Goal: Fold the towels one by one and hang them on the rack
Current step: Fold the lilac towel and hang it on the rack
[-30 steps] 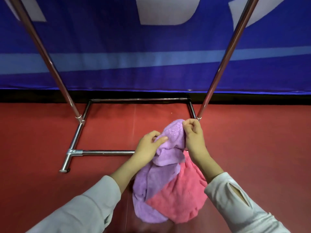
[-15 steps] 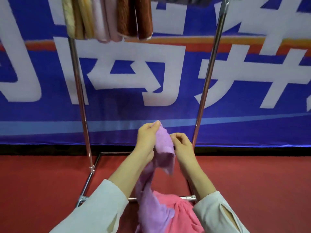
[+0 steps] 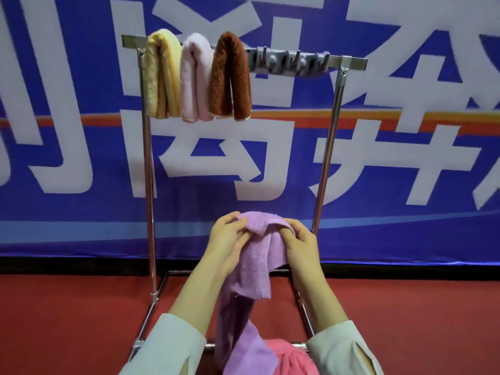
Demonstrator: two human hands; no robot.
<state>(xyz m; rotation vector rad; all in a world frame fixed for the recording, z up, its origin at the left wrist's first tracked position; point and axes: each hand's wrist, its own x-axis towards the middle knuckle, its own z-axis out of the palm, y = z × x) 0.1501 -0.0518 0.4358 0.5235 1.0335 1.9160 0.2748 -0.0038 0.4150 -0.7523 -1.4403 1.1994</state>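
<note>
red floor (image 3: 81, 320), blue banner (image 3: 81, 158) behind; both hands' grip holds purple towel (image 3: 257, 255).

Pale grey-green long sleeves (image 3: 173, 345), pushed up, slit cuffs.

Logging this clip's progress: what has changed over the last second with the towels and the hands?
Both hands, left hand and right hand, lifted the purple towel off the pink towel and now hold its top edge spread between them. The view tilted up, revealing three towels hanging on the rack. The grip stayed; the pink towel stayed low.
</note>
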